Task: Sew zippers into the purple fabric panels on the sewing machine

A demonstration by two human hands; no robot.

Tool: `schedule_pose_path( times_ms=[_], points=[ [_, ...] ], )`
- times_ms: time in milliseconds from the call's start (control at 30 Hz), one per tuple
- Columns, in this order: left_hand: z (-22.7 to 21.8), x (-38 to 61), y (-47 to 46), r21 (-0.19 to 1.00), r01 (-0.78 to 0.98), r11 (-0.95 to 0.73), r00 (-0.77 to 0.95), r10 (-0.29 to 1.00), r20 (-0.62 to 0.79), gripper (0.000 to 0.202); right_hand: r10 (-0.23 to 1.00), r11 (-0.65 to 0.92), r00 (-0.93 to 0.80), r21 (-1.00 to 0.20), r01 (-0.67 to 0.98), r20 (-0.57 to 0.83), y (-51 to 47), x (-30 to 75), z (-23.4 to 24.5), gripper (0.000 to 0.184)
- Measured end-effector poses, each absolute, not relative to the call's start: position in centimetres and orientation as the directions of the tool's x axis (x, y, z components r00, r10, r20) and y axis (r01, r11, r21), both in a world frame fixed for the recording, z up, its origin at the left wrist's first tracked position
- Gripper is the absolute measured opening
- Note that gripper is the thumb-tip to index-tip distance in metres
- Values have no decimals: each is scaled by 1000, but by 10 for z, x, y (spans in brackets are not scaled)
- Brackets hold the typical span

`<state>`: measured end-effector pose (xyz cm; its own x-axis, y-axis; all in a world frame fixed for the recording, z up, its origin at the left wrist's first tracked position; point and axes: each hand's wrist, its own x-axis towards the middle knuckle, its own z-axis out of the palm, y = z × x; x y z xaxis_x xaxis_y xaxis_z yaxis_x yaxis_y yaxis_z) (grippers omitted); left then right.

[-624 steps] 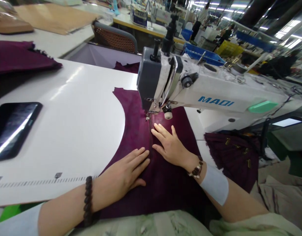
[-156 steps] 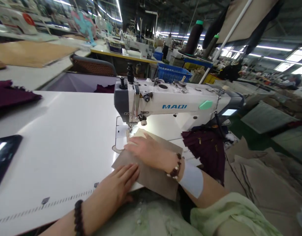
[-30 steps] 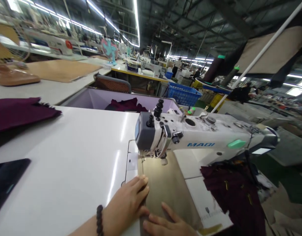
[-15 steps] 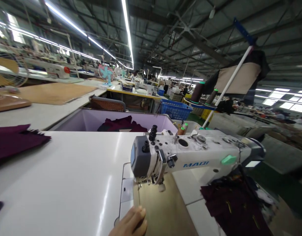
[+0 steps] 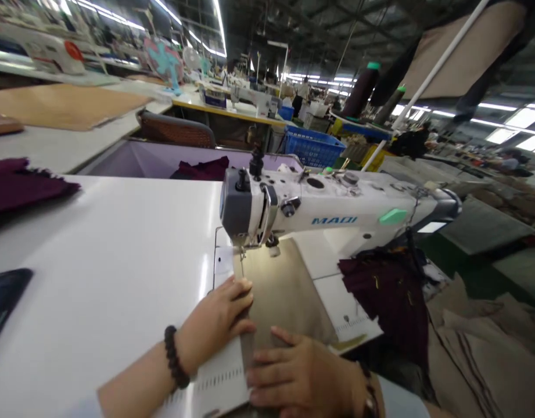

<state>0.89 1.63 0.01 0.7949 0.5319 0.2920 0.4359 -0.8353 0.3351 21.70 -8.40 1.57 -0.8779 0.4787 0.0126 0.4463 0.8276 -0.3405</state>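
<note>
My view regains the right hand (image 5: pixel 308 374), fingers spread on the tan cloth (image 5: pixel 288 290) under the sewing machine (image 5: pixel 337 212), so I judge it steadied two-handed; whether the left hand (image 5: pixel 217 319) pinches, I can't tell

"What's that cloth (image 5: pixel 288 290) there?"
"Plain taupe piece, lying smooth on the white tabletop (image 5: pixel 119 249). Far end's under the sewing machine (image 5: pixel 337 200), lit yellowish."
"And a line near its left edge."

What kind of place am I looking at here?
Probably a sewing workshop or factory floor. A sewing machine marked MAQI stands in front with brown cloth under its head, another machine sits on a table farther back, and a dark thread cone stands behind.
</note>
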Motion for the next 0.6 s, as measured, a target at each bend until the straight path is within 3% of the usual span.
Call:
schedule_pose_path(
  times_ms=[133,233,300,433,533,600],
  points=[
    [-2,10,22,300,416,-858,833,492,253,22,644,676,-741,-596,433,192,-93,224,22,39],
    [1,13,17,223,449,-866,848,491,198,31,825,535,-501,-649,541,262,-82,226,31,35],
    [7,15,6,183,446,-876,865,474,163,31,865,488,-446,-595,638,230,-66,221,34,36],
    [12,10,-32,212,354,-911,905,391,167,16,850,509,-518,-400,762,94,-30,202,25,40],
    [-1,-2,-60,221,294,-930,899,347,266,25,849,514,-528,-288,808,33,-19,191,12,43],
    [-16,-11,-72,273,303,-913,868,383,317,37,858,505,-513,-239,829,32,-20,188,6,44]
  ],
)
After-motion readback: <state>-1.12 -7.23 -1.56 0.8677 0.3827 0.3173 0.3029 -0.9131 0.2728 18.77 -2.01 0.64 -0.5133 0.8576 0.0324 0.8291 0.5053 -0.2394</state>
